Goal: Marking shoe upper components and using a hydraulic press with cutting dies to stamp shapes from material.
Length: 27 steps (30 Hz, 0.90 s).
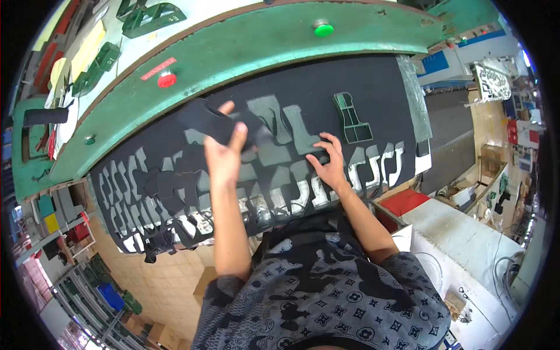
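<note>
My left hand reaches over the black sheet, its fingers around a dark, flat cut piece. The piece is slightly blurred, and I cannot tell whether it is one layer or several. Resting by an L-shaped grey cut-out, my right hand has its fingers apart and holds nothing. To the right of that hand, a green cutting die with inner cross-walls lies on the sheet.
A green machine beam with a red button and a green button spans the far side. Several cut-out shapes line the sheet's near edge, with loose black pieces at left. More green dies stand on the beam's top.
</note>
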{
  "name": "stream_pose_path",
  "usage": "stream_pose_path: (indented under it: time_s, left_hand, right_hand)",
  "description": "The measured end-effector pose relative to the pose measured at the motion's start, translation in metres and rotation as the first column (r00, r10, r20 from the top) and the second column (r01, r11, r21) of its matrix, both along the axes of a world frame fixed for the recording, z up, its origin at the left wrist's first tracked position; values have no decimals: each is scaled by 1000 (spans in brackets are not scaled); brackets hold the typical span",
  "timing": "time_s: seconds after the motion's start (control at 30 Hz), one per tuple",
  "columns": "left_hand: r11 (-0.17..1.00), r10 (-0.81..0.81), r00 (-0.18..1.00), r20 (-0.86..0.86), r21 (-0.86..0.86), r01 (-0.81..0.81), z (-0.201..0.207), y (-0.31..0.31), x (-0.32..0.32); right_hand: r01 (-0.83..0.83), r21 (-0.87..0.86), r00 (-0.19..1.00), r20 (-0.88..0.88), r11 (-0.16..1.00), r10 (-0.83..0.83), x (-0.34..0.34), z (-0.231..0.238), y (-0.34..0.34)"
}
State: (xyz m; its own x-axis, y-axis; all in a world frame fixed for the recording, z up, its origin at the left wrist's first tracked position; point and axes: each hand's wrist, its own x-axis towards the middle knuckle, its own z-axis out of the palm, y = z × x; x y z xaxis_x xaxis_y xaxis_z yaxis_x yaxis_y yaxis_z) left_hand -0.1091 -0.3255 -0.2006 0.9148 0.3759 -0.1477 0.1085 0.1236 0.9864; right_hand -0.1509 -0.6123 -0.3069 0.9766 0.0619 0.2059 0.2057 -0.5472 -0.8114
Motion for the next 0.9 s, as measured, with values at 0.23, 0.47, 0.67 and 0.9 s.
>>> stream_pose_path:
  time_s: [0.23,0.47,0.67,0.9]
  left_hand:
    - [713,-110,993,39,-693,106,-46,-45,-53]
    - [612,-84,996,-19,-790,37,-34,-44,-48]
    - [960,-262,964,-40,89,265,-46,-73,-76]
    - [866,-149,963,-223,440,236,-22,-43,-86]
  right_hand:
    - [266,-618,951,293,740,-97,55,52,-46]
    - [317,215,823,-546,924,-155,56,47,-79]
    - [139,717,679,-571,683,462,-11,111,6]
    - [-90,638,600,-578,765,553,-37,111,8]
